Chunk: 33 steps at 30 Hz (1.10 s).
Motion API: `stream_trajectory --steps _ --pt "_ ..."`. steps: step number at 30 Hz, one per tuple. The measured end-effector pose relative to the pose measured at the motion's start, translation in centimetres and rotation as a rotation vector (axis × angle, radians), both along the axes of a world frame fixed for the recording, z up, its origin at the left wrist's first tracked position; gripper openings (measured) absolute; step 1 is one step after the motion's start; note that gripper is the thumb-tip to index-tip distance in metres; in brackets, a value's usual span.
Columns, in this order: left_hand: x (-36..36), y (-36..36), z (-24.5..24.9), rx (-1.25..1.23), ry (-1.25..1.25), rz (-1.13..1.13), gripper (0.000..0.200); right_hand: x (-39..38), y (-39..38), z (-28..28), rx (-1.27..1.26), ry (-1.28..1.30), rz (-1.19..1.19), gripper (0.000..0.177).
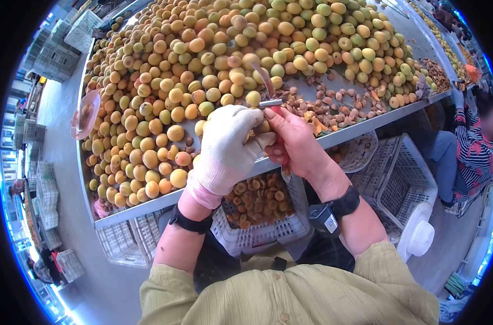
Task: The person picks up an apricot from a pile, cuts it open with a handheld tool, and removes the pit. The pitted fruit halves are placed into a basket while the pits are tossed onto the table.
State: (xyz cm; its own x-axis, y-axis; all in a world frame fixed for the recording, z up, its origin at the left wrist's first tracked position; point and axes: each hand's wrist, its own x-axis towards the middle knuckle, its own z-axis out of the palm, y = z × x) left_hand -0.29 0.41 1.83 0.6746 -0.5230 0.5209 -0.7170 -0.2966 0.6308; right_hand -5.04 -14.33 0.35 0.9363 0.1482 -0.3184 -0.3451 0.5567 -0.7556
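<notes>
My left hand (226, 143), in a white knitted glove, is closed around an apricot (261, 128), most of it hidden by the fingers. Bare and close beside it, my right hand (303, 142) grips the red handle of a small curved knife (266, 84). The knife's blade points up and away, over the fruit. Both hands are above the near edge of a metal table (360, 115) heaped with whole apricots (187, 70). Brown apricot pits (338, 105) lie scattered just beyond my right hand.
Below the hands stands a white plastic crate (268, 235) of halved apricots (260, 200). More crates (406, 173) are under the table. A clear pink-edged scoop (87, 115) rests at the left edge. At the right sits another person (468, 146).
</notes>
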Motion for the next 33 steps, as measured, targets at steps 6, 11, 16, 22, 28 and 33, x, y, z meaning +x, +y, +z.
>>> stream_trajectory --steps 6,11,16,22,28,33 --pt "0.7 0.6 0.6 0.077 -0.06 -0.08 0.027 0.3 -0.1 -0.4 0.149 0.12 0.042 0.02" --pt "-0.6 0.1 0.4 -0.431 0.673 -0.04 0.03 0.6 0.0 -0.4 0.426 0.047 0.008 0.023" --pt "0.0 -0.4 -2.5 -0.795 0.964 -0.033 0.028 1.1 -0.7 1.1 0.127 -0.152 -0.031 0.03" --pt "0.1 -1.0 -2.7 -0.912 1.594 -0.185 0.04 0.7 -0.2 0.8 -0.235 -0.163 -0.182 0.026" --pt "0.0 -1.0 -2.6 -0.749 1.576 -0.116 0.038 1.3 0.5 -2.0 -0.644 -0.421 -0.24 0.018" --pt "0.4 -1.0 -4.1 -0.894 1.693 -0.063 0.033 1.6 0.9 -0.5 -0.599 -0.364 -0.444 0.018"
